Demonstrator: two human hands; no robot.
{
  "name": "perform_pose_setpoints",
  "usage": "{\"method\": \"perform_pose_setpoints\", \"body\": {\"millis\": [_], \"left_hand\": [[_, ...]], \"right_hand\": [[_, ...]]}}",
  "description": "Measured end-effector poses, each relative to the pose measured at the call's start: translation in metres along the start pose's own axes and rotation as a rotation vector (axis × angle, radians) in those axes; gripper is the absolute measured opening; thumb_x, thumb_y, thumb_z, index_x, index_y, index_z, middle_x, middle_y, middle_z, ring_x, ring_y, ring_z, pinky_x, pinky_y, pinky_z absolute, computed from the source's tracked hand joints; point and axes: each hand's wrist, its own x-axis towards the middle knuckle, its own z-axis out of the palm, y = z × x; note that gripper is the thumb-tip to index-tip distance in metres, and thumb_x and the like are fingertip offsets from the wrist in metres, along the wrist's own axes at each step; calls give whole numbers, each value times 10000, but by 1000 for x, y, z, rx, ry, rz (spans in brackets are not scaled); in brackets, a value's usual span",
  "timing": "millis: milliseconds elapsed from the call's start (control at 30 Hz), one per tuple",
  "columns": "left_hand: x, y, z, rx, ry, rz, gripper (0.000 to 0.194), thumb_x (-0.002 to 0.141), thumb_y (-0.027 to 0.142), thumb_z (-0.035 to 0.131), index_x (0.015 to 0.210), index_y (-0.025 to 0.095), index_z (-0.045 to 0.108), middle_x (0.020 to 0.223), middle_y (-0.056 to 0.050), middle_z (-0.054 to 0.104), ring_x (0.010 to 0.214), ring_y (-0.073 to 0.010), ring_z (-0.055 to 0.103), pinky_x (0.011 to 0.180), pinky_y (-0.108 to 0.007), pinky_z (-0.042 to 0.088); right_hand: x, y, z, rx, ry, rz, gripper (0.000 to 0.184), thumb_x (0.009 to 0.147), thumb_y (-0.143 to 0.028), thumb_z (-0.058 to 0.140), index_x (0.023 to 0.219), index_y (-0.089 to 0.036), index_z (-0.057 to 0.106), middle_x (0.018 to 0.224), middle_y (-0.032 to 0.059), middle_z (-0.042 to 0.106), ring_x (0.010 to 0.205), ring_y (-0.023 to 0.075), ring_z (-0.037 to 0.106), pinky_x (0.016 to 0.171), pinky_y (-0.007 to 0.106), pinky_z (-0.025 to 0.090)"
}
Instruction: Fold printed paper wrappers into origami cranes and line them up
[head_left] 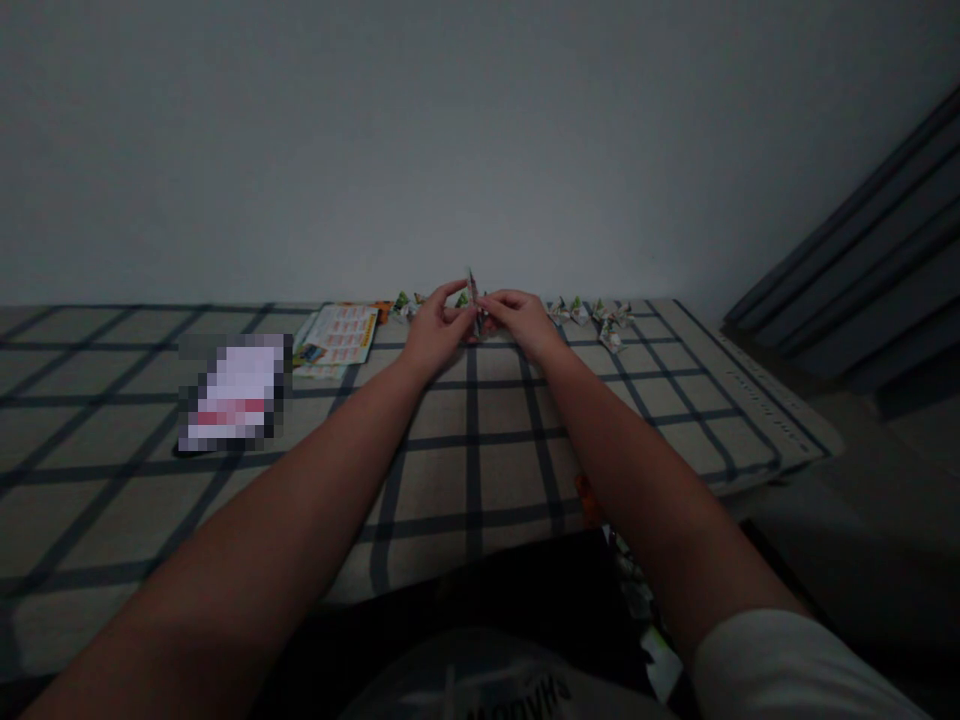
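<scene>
Both hands meet near the far side of the checked cloth, holding a thin folded piece of printed paper (472,287) upright between them. The thumb and fingers of my left hand (437,325) pinch it from the left. My right hand (523,318) grips its lower right side with fingertips pressed together. Small folded paper pieces (613,325) with green and white print lie just right of my right hand. More such folded paper (403,304) sits behind my left hand. The dim light hides the fold details.
A stack of printed leaflets (341,335) lies left of my hands. Farther left is a blurred-out phone-like object (236,385). The checked cloth (435,480) reaches a plain wall (480,140). Paper scraps (661,660) lie low by my right arm; a dark curtain (862,270) hangs right.
</scene>
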Motion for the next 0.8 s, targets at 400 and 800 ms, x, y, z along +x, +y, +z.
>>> {"method": "perform_pose_setpoints", "body": {"millis": [400, 800], "left_hand": [[4, -4, -5, 86, 93, 43, 525, 804, 261, 656, 1326, 218, 614, 634, 28, 591, 555, -143, 590, 668, -295, 529], [8, -1, -6, -212, 113, -115, 599, 780, 431, 742, 1314, 210, 583, 941, -74, 708, 842, -212, 707, 778, -359, 583]], "right_hand": [[2, 9, 3, -69, 63, -68, 265, 856, -353, 681, 1086, -239, 619, 799, -12, 625, 670, 118, 600, 613, 233, 526], [-2, 9, 0, -266, 50, -90, 223, 817, -201, 584, 980, -189, 736, 746, -5, 655, 623, 116, 585, 595, 234, 478]]}}
